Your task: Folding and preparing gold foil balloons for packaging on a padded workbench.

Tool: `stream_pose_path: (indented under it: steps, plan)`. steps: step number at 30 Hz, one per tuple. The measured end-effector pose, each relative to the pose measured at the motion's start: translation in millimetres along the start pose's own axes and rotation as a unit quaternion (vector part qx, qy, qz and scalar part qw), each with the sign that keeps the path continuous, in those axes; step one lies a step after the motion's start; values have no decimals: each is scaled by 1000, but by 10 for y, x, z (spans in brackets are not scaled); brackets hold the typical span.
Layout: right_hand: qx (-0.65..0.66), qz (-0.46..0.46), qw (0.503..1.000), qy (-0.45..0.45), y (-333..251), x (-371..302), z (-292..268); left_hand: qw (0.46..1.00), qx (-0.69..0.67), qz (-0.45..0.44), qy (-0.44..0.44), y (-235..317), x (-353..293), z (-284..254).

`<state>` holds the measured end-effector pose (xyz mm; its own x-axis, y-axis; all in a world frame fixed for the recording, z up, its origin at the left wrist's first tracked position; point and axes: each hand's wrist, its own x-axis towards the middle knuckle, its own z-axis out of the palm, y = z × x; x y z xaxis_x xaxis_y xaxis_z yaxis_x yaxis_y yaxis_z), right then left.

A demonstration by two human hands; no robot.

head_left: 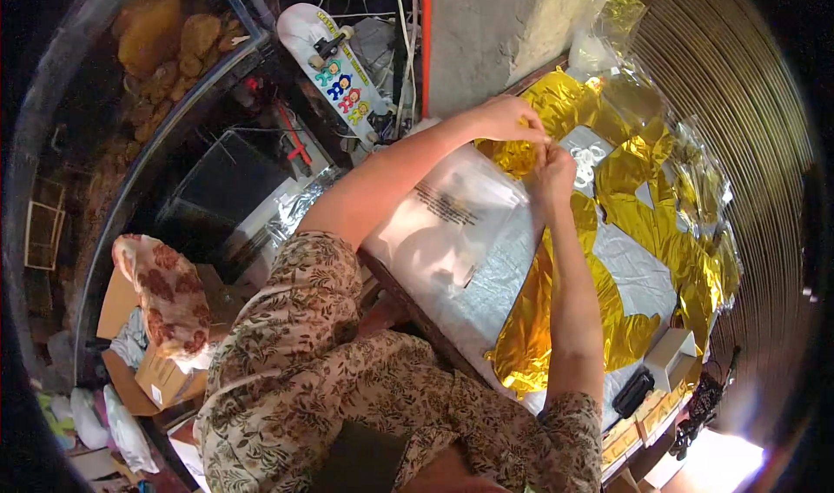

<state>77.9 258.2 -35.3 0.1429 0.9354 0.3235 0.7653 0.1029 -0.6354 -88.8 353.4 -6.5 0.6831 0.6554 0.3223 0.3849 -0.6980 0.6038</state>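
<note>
So the biggest thing here is the table (486, 311), covered in a silvery sheet and running diagonally across the middle of the shot. Sprawled over most of it are shiny gold foil balloons (669, 232), flat and crinkly, looks like big letter or number shapes, reaching from the far corner down to the near edge. More gold foil and clear plastic wrap (608, 24) is bunched up at the far end.

On the near-left part of the table sits a clear plastic bag (452, 224) with some dark print on it, lying flat, right under the left forearm.

Off to the left, away from the table, there's a skateboard (334, 67) lying deck-down with colourful cartoon figures on its underside, plus a cardboard box (161, 376) lower down on the floor.

Near the bottom right edge of the table: a small white box (673, 354) and just beside it a little black gadget (632, 393).

Now the hands. Left hand (508, 118) and right hand (554, 170) are close together at the far side of the table, both with fingers pinched shut on an edge of the gold foil. What exactly is between the fingertips is too small to tell.
</note>
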Motion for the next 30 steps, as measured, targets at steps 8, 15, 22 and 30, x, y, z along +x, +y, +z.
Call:
stream_pose_path:
  steps: [8,15,22,30]
  plan:
    - [217,18,976,0,80,147,60,981,83,16,174,-116,-259,-182]
    - [188,100,977,5,89,103,67,987,-5,-6,159,-72,-92,-81]
    - [231,177,956,34,107,151,-21,990,-111,-75,-50,-174,-318,-198]
    - [195,74,978,32,185,137,44,995,-4,-53,-87,-314,-284,-117]
